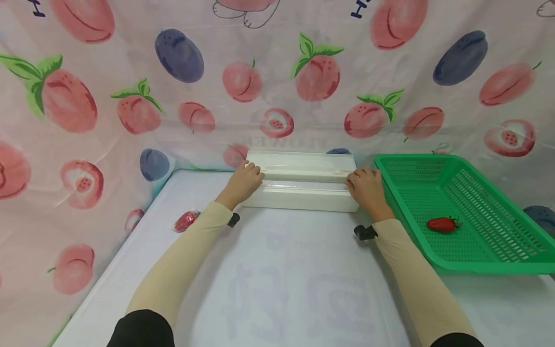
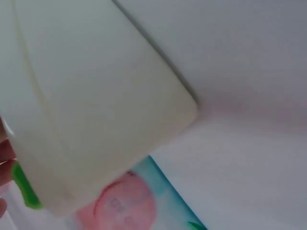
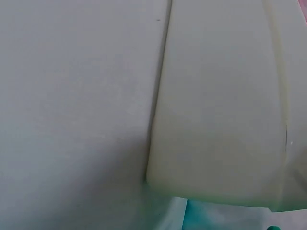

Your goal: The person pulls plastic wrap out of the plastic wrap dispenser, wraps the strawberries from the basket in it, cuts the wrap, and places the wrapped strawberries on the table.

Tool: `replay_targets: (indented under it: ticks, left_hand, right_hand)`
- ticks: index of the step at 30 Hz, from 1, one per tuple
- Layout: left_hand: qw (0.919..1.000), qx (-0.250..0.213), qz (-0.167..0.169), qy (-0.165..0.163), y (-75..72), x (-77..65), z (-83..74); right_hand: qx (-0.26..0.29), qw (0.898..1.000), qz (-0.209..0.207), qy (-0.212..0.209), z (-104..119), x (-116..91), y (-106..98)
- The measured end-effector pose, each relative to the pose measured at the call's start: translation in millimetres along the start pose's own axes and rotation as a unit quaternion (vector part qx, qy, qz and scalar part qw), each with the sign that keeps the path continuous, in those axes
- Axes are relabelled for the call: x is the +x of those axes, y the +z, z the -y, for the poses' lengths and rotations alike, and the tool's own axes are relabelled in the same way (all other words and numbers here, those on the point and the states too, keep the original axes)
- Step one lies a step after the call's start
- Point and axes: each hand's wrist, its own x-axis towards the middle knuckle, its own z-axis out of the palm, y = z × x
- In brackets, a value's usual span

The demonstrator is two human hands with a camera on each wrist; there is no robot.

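A long white lidded box [image 1: 299,201] lies across the far end of the table. Its lid [image 1: 299,160] is raised at the back, and a shiny clear strip shows under the lid's front edge. My left hand [image 1: 244,184] grips the left end of the lid with bent fingers. At the opposite end, my right hand [image 1: 366,188] holds the lid, thumb and fingers at its corner. The left wrist view shows the box's side [image 2: 96,96] with a few fingertips [image 2: 5,165] at the left margin. In the right wrist view, only the box wall [image 3: 216,110] fills the right half.
A green plastic basket [image 1: 477,266] stands at the right with one red pepper-like fruit [image 1: 442,224] inside. A small red wrapped item [image 1: 187,221] lies left of my left forearm. Behind the table hangs a fruit-printed curtain [image 1: 269,43].
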Motion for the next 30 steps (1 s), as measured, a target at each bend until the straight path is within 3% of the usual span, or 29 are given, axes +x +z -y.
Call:
replay_targets:
  ticks: [3, 11, 19, 30]
  left_hand:
    - [0.9999, -0.005, -0.011, -0.01, 3.0, -4.7, 2.7]
    - [0.9958, 0.003, -0.079, -0.047, 5.2, -8.5, 1.9]
    - [0.9817, 0.035, -0.173, -0.071, 0.4, -6.2, 3.8]
    - [0.9759, 0.048, -0.198, -0.077, -11.0, -4.4, 13.4]
  right_hand:
    - [-0.008, 0.999, -0.028, -0.012, -1, -1, 2]
    - [-0.021, 0.996, -0.085, -0.009, 0, -2, 1]
    - [-0.027, 0.99, -0.135, 0.027, 4, 2, -1]
    - [-0.043, 0.987, -0.14, 0.066, 7, 10, -14]
